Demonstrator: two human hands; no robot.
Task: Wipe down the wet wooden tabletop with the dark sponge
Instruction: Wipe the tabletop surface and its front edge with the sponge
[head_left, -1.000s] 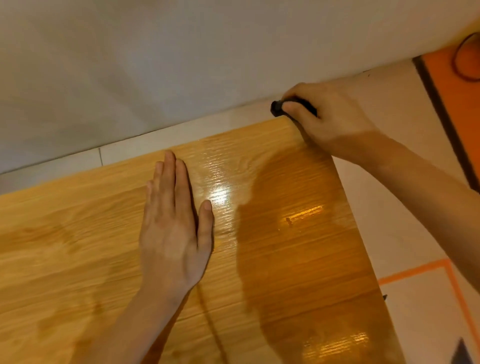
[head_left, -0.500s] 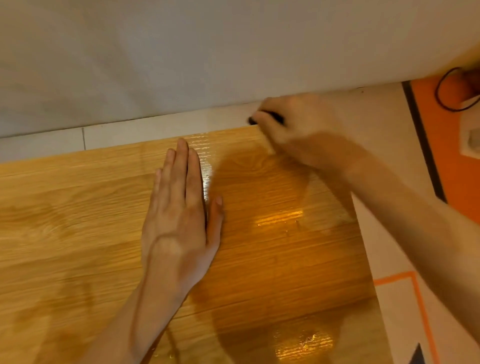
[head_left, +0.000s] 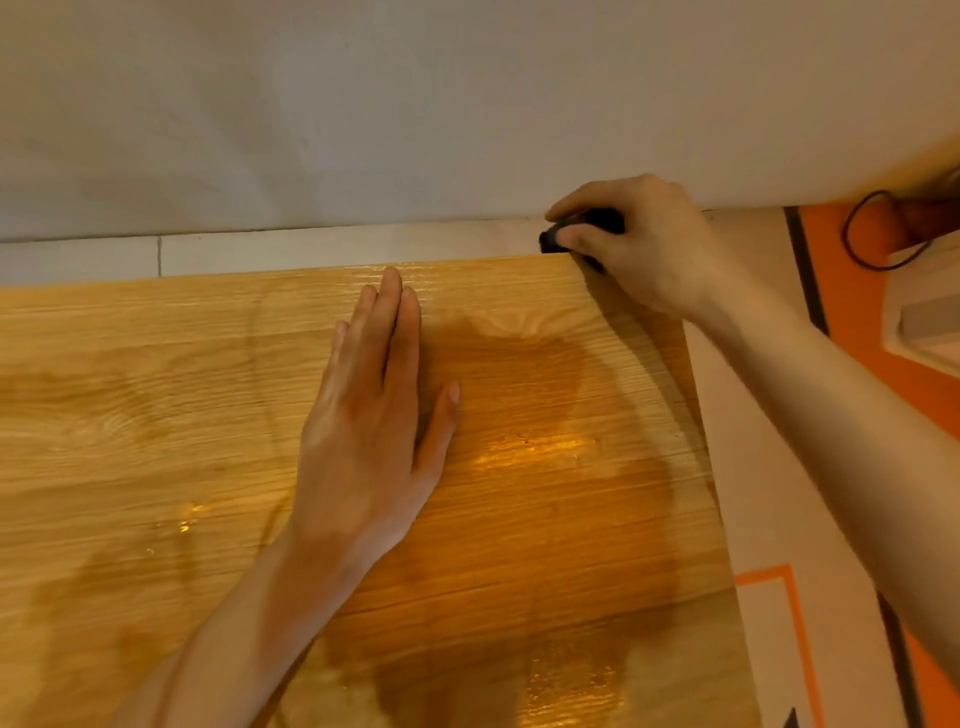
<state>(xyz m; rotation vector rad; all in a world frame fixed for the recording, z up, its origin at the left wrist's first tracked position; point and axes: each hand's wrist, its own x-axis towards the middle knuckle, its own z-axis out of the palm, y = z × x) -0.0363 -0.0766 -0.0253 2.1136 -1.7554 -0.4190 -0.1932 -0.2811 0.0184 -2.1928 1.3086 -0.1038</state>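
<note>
Dark sponge (head_left: 582, 228) at far right corner of wet wooden tabletop (head_left: 156, 415).
Right hand (head_left: 639, 249) grips sponge, visible edge lying left-right; left hand (head_left: 369, 431) flat, fingers straight, pointing toward wall (head_left: 363, 104).

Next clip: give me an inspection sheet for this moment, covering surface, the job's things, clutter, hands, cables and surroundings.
Surface: wooden tabletop, glossy, with wet sheen and darker damp patches across the middle and near edge.
Job's things: dark sponge at the table's far right corner, mostly hidden by the fingers gripping it.
Clutter: nothing seen on the tabletop.
Hands: left hand lies flat on the wood, fingers straight; right hand grips the sponge at the corner.
Cables: a thin black cable loops over the orange floor area at far right; where it leads is out of view.
Surroundings: pale wall behind, a light strip along its base, beige floor with orange markings to the right.
</note>
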